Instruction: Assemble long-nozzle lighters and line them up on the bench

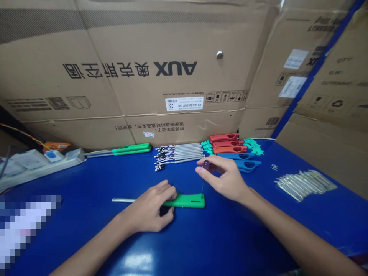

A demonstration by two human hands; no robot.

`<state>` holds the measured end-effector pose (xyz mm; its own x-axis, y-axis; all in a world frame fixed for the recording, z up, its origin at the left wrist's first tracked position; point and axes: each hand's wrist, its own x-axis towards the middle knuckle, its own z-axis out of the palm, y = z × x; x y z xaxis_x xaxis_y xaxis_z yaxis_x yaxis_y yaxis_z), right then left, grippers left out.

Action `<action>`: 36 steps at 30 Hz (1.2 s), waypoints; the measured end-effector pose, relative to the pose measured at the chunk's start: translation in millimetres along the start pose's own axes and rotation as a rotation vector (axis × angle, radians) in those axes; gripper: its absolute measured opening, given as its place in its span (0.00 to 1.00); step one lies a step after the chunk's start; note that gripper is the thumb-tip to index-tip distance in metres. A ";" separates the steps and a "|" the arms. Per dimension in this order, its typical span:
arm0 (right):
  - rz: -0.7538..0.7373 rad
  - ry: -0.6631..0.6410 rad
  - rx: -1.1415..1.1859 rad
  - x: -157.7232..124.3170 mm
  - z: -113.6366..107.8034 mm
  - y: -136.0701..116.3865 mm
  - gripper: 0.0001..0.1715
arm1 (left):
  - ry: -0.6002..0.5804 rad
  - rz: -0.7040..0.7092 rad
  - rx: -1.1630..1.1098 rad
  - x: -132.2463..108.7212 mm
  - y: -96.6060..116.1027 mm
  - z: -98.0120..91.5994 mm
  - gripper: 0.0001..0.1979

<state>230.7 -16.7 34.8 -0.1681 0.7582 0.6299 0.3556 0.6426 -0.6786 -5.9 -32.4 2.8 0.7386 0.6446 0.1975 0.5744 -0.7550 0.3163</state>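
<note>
A blue desk fills the lower view. Far to the left of the left hand, a white power strip lies along the desk, and ahead of that hand sit two green plastic handles with metal rods. The left hand is curled around a green plastic handle, gripping it, with its metal tube sticking out left of the hand. Just right of the left hand, the right hand pinches a purple LED between thumb and fingertip, its thin lead reaching down to the handle's right end. Beyond the right hand lie wired metal tubes, red handles and blue handles. Well right of it rests a heap of bare metal tubes.
</note>
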 end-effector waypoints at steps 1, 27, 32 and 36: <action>0.016 0.003 0.005 0.3 0.3 0.7 0.07 | -0.001 -0.005 0.000 0.1 0.0 -0.2 0.07; -0.326 -0.019 -0.132 -1.9 -7.5 0.7 0.10 | -0.027 -0.032 0.028 2.1 -0.8 1.8 0.13; -0.170 -0.111 0.021 -2.5 -9.4 -4.8 0.07 | -0.011 -0.034 0.021 2.5 0.7 0.4 0.11; 0.026 -0.198 0.272 -4.6 -9.1 -5.1 0.14 | 0.001 -0.028 0.012 2.2 0.6 0.2 0.11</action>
<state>237.9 -24.4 38.8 -0.3472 0.7644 0.5432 0.1088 0.6082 -0.7863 -4.0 -31.4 3.2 0.7216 0.6659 0.1893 0.5994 -0.7378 0.3105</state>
